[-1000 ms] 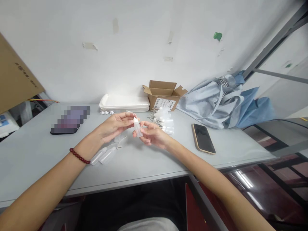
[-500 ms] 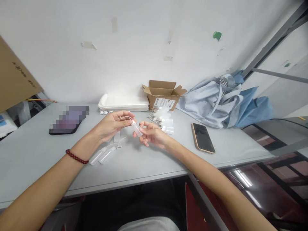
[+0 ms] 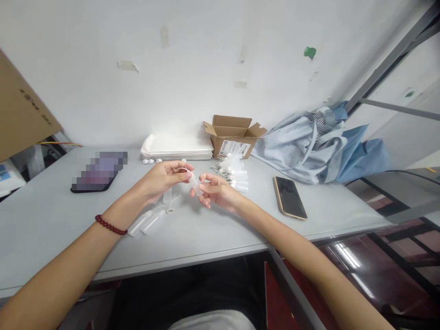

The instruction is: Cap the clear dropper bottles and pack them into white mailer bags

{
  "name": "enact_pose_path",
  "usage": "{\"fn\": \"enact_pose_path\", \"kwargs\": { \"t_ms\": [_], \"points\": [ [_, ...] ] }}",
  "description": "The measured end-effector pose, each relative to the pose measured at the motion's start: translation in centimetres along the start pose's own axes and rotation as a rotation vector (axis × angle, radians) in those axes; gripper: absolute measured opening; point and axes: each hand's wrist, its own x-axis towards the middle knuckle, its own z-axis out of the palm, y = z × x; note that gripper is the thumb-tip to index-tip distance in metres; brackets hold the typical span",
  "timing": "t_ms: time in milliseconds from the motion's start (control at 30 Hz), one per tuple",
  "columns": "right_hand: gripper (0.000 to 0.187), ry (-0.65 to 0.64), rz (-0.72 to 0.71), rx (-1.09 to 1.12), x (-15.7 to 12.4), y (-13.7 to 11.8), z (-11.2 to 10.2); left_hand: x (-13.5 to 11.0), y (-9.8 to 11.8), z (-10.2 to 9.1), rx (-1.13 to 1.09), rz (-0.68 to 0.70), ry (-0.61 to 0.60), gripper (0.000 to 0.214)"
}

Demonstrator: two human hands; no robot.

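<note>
A small clear plastic bottle is held tilted between my two hands above the table. My left hand pinches its white cap end, where a thin white cord loops out over the fingers. My right hand grips the bottle's body between thumb and fingers. Below my left hand lie more clear bottles, one with a white cord ending in a small ring. Behind my right hand is a cluster of capped bottles with cords. Fingers partly hide the cap.
At the back stand a stack of white sheets or bags and an open cardboard box. Small white caps lie before the stack. A phone and blue fabric bags are on the right, a pixelated dark object on the left.
The held bottle has shifted very slightly, and the left fingers have moved a little at its cap. Both hands keep their hold; the things on the table stay put.
</note>
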Motion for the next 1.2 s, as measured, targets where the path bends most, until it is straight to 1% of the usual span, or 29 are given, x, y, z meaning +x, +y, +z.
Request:
{"fn": "enact_pose_path", "kwargs": {
  "t_ms": [200, 367, 467, 600, 667, 833, 900, 1000, 1100, 1200],
  "points": [
    [0.035, 0.034, 0.026, 0.000, -0.1, -0.1, 0.1, 0.0, -0.1, 0.0, 0.007, 0.050, 0.023, 0.029],
    [0.033, 0.045, 0.028, 0.032, -0.2, -0.2, 0.3, 0.0, -0.2, 0.1, -0.015, 0.089, -0.007, 0.030],
    [0.033, 0.069, 0.050, 0.047, -0.3, -0.3, 0.5, -0.1, -0.1, 0.0, -0.044, 0.087, -0.018, 0.032],
    [0.031, 0.048, 0.021, 0.029, -0.3, -0.5, 0.5, -0.2, 0.2, 0.0, -0.083, 0.066, -0.022, 0.038],
    [0.030, 0.044, 0.011, -0.006, -0.3, -0.6, 0.4, -0.3, 0.3, 0.1, -0.045, 0.053, -0.032, 0.036],
    [0.027, 0.054, 0.008, -0.052, -0.3, -0.6, 0.4, -0.4, 0.5, 0.4, 0.096, 0.022, -0.124, 0.025],
    [0.025, 0.083, 0.004, -0.069, -0.3, -0.6, 0.4, -0.4, 0.5, 0.4, 0.123, 0.008, -0.119, 0.024],
    [0.024, 0.168, -0.004, -0.125, -0.3, -0.8, 0.6, -0.4, 0.6, 0.3, 0.191, -0.052, -0.117, 0.025],
    [0.026, 0.250, -0.015, -0.185, -0.3, -1.1, 0.8, -0.5, 0.7, 0.2, 0.238, -0.101, -0.186, 0.029],
    [0.032, 0.292, -0.021, -0.240, -0.3, -1.1, 0.9, -0.5, 0.6, 0.2, 0.220, -0.134, -0.249, 0.035]
  ]
}}
